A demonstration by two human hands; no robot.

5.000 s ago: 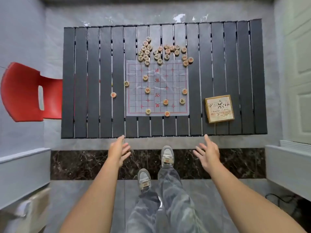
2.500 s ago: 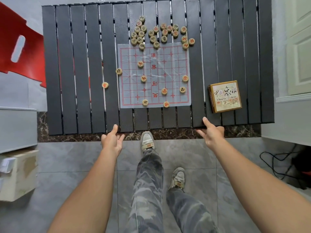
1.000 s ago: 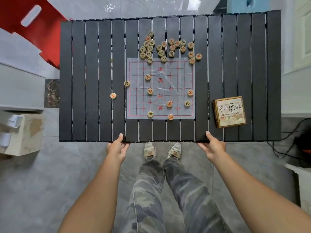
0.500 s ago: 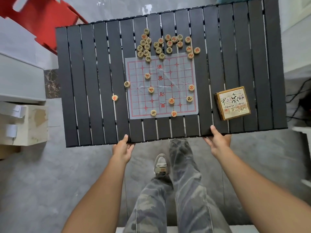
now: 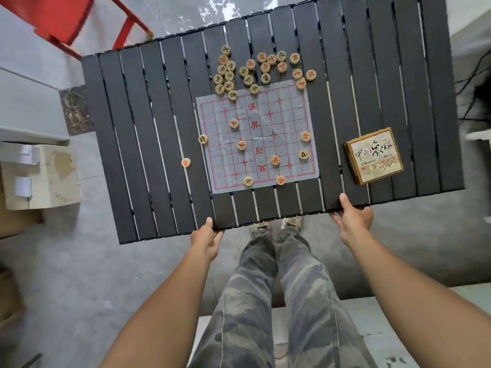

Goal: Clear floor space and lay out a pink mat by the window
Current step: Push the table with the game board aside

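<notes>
A black slatted table [image 5: 127,160] fills the upper middle of the head view, slightly tilted clockwise. My left hand [image 5: 206,239] grips its near edge left of centre. My right hand [image 5: 352,219] grips the same edge further right, thumb on top. On the table lie a paper chess board [image 5: 265,139], several round wooden chess pieces [image 5: 249,73] heaped at the far side, and a chess box [image 5: 373,156] at the right. No pink mat is in view.
A red chair [image 5: 61,17] stands at the top left. A white cardboard box [image 5: 39,176] sits on the grey tile floor [image 5: 87,282] at the left, next to a low white ledge [image 5: 29,102]. Black cables [image 5: 475,88] lie at the right. My legs and shoes [image 5: 276,224] are below the table edge.
Both hands took hold of the table's near edge and drew it back from the wall, away from the chair. Over the last second it has shifted and turned slightly clockwise.
</notes>
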